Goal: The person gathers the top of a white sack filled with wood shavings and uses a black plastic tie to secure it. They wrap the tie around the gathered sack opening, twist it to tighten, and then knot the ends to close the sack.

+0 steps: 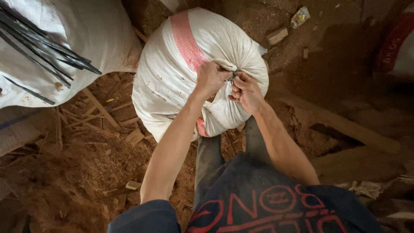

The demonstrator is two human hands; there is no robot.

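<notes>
Both hands are gripping the bunched neck of the white sack (pixel 172 73): left hand (pixel 210 78) clenched, right hand (pixel 246 91) fingers pinching a dark tie (pixel 233 77).

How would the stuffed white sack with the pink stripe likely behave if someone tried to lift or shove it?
The white sack bulges round and taut, so it is probably heavy and firm rather than floppy. Its woven cloth looks rough, so likely not slippery. Both hands, left hand and right hand, pinch its gathered neck, the likeliest gripping point.
</notes>
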